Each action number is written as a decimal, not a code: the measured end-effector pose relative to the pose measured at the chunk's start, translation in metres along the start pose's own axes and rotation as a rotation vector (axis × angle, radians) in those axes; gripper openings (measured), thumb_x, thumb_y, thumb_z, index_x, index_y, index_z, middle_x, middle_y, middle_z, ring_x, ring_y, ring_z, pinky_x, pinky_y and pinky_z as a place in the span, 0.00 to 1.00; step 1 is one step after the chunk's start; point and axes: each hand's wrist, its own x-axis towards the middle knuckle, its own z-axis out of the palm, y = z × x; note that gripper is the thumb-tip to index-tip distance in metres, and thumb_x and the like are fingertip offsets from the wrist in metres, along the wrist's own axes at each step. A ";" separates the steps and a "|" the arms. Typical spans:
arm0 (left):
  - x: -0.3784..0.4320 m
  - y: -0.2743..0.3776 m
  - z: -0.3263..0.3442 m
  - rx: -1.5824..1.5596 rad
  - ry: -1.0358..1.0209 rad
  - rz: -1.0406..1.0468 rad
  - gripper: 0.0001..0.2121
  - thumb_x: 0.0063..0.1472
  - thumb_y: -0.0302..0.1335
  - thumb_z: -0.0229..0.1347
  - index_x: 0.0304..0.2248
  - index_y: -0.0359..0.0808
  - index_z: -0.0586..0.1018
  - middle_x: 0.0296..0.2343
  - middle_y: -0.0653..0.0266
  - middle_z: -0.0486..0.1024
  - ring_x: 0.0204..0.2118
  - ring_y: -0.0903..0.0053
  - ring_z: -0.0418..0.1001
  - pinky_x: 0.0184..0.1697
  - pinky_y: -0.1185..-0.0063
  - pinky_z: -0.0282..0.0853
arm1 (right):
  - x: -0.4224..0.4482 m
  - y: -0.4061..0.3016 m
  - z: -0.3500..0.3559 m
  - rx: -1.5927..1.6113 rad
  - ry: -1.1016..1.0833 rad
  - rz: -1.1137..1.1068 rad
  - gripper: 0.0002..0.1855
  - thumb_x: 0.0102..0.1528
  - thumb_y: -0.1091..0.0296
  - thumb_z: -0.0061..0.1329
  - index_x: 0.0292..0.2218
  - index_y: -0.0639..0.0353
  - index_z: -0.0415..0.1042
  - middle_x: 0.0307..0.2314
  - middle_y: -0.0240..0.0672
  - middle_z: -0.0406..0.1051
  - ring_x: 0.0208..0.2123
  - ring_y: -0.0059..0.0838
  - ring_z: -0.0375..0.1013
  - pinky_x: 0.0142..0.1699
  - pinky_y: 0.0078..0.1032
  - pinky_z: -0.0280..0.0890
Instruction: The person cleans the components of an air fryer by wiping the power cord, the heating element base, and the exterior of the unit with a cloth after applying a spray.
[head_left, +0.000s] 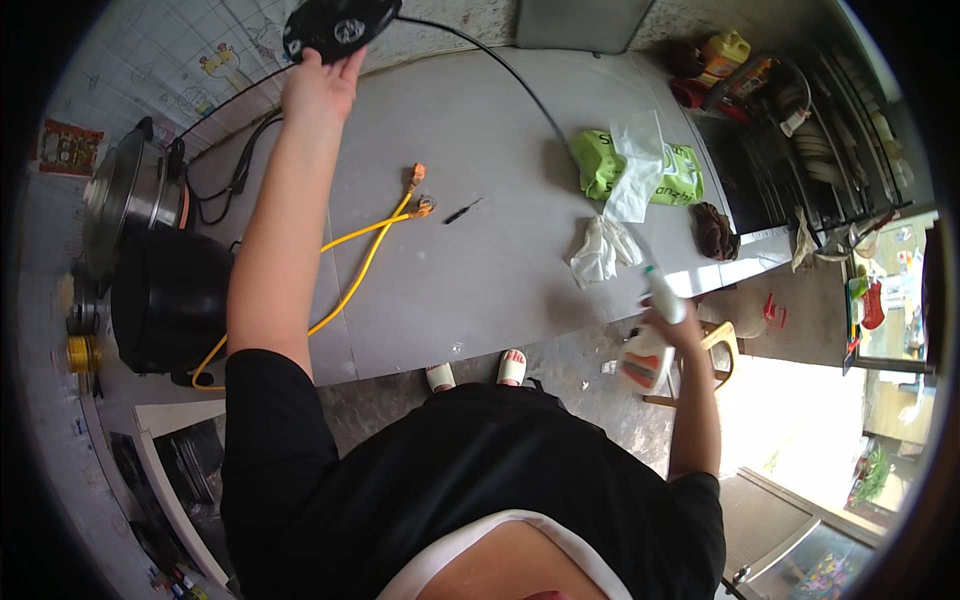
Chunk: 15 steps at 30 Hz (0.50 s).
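At the far wall, my left hand (321, 79) grips the near edge of a flat black appliance base (339, 30), partly cut off by the top of the view. From it a black cable (517, 71) runs over the grey counter towards the wipes. Low on the right, past the counter's front edge, my right hand (673, 324) is wrapped around the neck of a white spray bottle (646, 364) with an orange label; it is blurred. A green pack of wet wipes (681, 176) has a white wipe (636, 161) pulled partway out. Close by lies a crumpled white cloth or wipe (600, 251).
A yellow cable (364, 274) with orange plugs crosses the grey counter (465, 285). Beside it lies a small, thin black tool (459, 214). Black and steel pots (172, 292) stand left. At right are a crumpled brown cloth (716, 231), a dish rack (817, 150) and a chair (721, 349).
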 end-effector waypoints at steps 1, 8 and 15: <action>0.002 -0.005 -0.017 0.000 0.034 -0.024 0.19 0.66 0.35 0.31 0.49 0.31 0.59 0.52 0.53 0.55 0.56 0.61 0.52 0.56 0.61 0.54 | 0.005 -0.009 -0.022 -0.040 0.080 0.071 0.18 0.39 0.73 0.56 0.35 0.63 0.71 0.25 0.35 0.73 0.28 0.25 0.72 0.34 0.24 0.66; -0.003 -0.076 -0.123 -0.071 0.186 -0.154 0.15 0.64 0.34 0.35 0.45 0.33 0.62 0.48 0.53 0.59 0.53 0.60 0.57 0.55 0.62 0.57 | 0.120 -0.060 -0.154 -0.730 0.649 -0.456 0.19 0.36 0.68 0.58 0.33 0.60 0.71 0.37 0.46 0.69 0.36 0.41 0.70 0.38 0.32 0.65; -0.009 -0.160 -0.143 -0.169 0.292 -0.118 0.15 0.63 0.31 0.38 0.47 0.34 0.60 0.43 0.55 0.64 0.47 0.62 0.65 0.52 0.63 0.62 | 0.165 -0.160 -0.118 -0.497 0.669 -0.891 0.14 0.40 0.76 0.54 0.33 0.62 0.72 0.45 0.43 0.65 0.44 0.40 0.67 0.46 0.28 0.62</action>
